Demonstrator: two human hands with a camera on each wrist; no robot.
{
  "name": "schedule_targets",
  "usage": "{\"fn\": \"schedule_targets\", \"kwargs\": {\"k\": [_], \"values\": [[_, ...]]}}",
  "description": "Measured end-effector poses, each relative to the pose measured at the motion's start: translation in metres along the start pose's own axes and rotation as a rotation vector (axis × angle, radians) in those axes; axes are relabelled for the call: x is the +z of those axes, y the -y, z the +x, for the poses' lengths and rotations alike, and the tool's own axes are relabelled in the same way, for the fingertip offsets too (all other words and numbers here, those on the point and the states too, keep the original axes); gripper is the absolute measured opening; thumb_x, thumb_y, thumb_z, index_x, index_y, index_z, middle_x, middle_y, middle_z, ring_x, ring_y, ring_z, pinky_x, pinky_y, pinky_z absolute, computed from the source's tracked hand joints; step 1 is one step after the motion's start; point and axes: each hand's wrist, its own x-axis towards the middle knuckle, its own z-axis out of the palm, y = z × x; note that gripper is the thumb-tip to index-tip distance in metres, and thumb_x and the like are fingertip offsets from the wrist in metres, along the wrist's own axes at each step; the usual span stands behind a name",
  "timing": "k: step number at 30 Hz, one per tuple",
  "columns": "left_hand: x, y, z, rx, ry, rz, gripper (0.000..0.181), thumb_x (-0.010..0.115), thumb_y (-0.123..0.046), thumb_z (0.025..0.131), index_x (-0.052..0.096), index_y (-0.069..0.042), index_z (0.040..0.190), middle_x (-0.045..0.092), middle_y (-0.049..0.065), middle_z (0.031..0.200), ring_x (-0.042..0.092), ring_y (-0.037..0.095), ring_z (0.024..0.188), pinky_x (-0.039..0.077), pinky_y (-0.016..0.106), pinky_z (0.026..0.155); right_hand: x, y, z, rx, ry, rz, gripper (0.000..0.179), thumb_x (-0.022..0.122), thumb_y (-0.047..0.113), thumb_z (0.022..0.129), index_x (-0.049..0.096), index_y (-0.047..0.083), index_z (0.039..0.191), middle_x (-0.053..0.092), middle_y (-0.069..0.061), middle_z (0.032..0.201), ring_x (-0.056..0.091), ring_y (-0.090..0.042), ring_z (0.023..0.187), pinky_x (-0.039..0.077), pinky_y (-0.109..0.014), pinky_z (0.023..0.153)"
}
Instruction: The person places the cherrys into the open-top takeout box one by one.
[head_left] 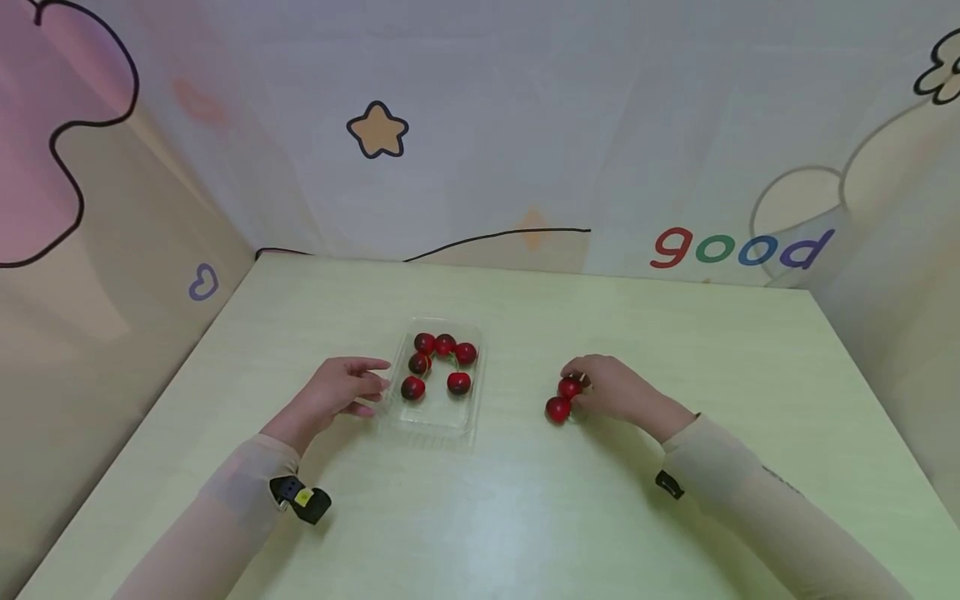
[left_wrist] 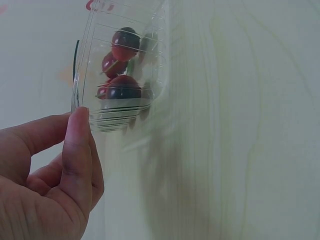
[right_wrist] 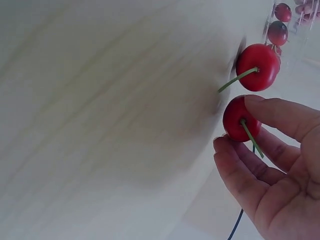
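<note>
A clear plastic tray (head_left: 435,421) holds several dark red cherries (head_left: 458,383). My left hand (head_left: 337,390) is at its left side, the fingertips against or very near the rim; contact is hard to judge. The left wrist view shows the thumb (left_wrist: 77,135) in front of the tray's (left_wrist: 159,75) near corner. My right hand (head_left: 611,387) holds a red cherry (right_wrist: 235,120) with a green stem between thumb and fingers. Another stemmed cherry (right_wrist: 257,67) lies beside it on the table.
The pale table (head_left: 495,517) meets printed cloth walls at its back and sides. The back wall (head_left: 480,125) carries a star and the word "good". Black camera mounts (head_left: 300,497) are strapped to both wrists.
</note>
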Motion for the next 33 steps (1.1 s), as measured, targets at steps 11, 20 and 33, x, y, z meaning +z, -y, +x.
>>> {"fn": "schedule_targets", "kwargs": {"k": [11,20,33], "values": [[0.0,0.0,0.001,0.0,-0.006,-0.006,0.045,0.061,-0.014,0.102,0.054,-0.003,0.146,0.064,0.021,0.133,0.064,0.019,0.095,0.059,0.02,0.065,-0.01,0.001,-0.004,-0.028,-0.026,0.0,0.038,0.072,0.005,0.092,0.064,-0.006,0.128,0.07,-0.021,0.119,0.065,-0.033,0.107,0.06,-0.044,0.095],[0.001,-0.002,-0.001,0.0,-0.011,-0.004,0.046,0.061,-0.014,0.102,0.054,-0.002,0.146,0.064,0.022,0.133,0.065,0.02,0.097,0.059,0.021,0.066,-0.016,0.002,-0.005,-0.042,-0.045,0.006,0.04,0.073,0.005,0.091,0.063,-0.006,0.128,0.07,-0.022,0.12,0.066,-0.035,0.109,0.061,-0.044,0.093],[0.002,-0.001,-0.002,-0.002,-0.02,-0.009,0.045,0.061,-0.015,0.103,0.054,-0.002,0.146,0.063,0.023,0.134,0.064,0.02,0.096,0.059,0.02,0.066,-0.023,0.011,-0.006,-0.069,-0.059,0.028,0.041,0.074,0.004,0.091,0.063,-0.005,0.129,0.069,-0.021,0.121,0.065,-0.036,0.111,0.061,-0.046,0.095]]}}
